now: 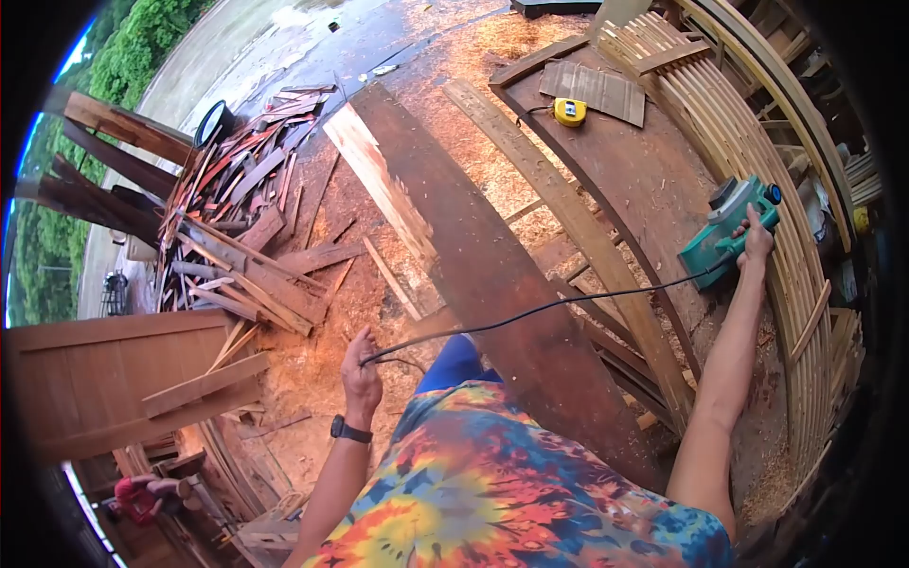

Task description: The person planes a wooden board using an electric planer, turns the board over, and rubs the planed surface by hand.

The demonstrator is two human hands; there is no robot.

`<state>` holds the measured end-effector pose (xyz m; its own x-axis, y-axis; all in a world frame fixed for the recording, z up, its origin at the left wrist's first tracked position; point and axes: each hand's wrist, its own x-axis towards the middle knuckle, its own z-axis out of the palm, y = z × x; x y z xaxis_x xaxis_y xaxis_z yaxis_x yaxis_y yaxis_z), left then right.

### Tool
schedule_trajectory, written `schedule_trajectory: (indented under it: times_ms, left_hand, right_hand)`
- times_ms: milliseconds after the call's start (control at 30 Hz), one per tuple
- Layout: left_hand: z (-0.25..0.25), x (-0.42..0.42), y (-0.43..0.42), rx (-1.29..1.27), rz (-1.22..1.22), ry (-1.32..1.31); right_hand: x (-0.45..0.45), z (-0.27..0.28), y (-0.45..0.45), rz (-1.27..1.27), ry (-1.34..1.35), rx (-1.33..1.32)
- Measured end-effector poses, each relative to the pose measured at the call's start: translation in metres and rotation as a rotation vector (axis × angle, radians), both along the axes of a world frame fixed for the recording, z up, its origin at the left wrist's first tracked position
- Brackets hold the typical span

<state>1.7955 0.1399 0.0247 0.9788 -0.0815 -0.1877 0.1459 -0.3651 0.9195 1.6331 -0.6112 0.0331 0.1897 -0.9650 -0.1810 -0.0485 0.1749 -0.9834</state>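
My right hand [755, 241] is wrapped around the handle of a green electric planer [705, 248], which rests over the right side of the brown work surface [653, 204]. From the planer a black power cord [530, 319] runs left across the planks to my left hand [361, 374], whose fingers are closed on it. Between my hands lies a wide dark plank [473, 256]. Along its far left part the wood is pale and splintered [388, 185]. Just right of it a narrower curved plank [568, 222] stretches away. The planer's underside is hidden.
A yellow tape measure [570, 112] sits by a piece of cardboard [597, 90]. Stacked slats [757, 170] line the right. Scrap wood [246, 189] is heaped at the left, near a wooden panel [123, 369]. Shavings [341, 293] cover the floor. Another person [142, 497] is at lower left.
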Motion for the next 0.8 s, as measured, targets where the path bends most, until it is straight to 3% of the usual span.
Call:
schedule_trajectory:
  times_ms: [167,300,400,500,667,800]
  left_hand:
    - [0.004,0.06,-0.067,0.414,-0.497,-0.314]
    - [-0.024,0.103,-0.085,0.418,-0.635,-0.215]
    - [-0.03,0.124,-0.087,0.606,-0.818,-0.206]
    - [-0.017,0.137,-0.093,0.704,-0.941,-0.195]
    - [-0.013,0.143,-0.095,0.682,-0.944,-0.075]
    - [-0.019,0.147,-0.092,0.703,-1.027,-0.146]
  right_hand:
    - [-0.004,0.007,0.004,-0.071,0.106,0.041]
    - [-0.018,0.007,0.001,-0.084,0.152,0.077]
    - [-0.035,0.005,-0.007,-0.084,0.158,0.085]
    - [-0.079,-0.002,-0.031,-0.008,0.093,0.192]
    - [-0.099,0.002,-0.025,-0.028,0.074,0.221]
    - [-0.131,0.006,-0.029,-0.001,0.002,0.32]
